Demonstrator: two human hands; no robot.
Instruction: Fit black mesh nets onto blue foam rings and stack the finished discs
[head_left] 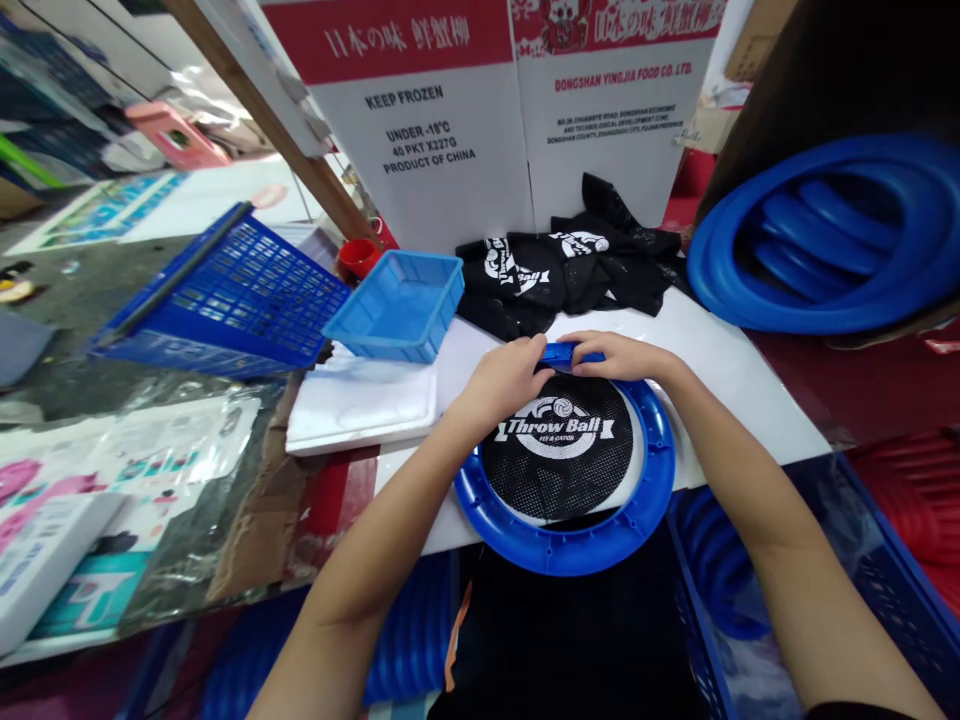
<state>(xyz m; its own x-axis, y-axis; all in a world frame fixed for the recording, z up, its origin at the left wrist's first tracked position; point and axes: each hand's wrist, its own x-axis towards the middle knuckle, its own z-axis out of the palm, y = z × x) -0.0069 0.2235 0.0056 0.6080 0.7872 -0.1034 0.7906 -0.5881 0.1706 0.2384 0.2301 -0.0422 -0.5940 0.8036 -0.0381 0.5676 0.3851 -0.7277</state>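
A white sheet [754, 400] covers the counter [825, 385]. At its near edge sits a blue ring [566, 550]; left hand [511, 375] and right hand [619, 355] each show a pinching grip at its far side. Beyond: black mesh pieces [517, 285], printed carton [442, 190]. Leftward: light-blue tray [390, 348], dark-blue basket [225, 290].

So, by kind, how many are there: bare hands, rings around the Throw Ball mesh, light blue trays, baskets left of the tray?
Left hand plus right hand: 2
Ring: 1
Tray: 1
Basket: 1
Total: 5
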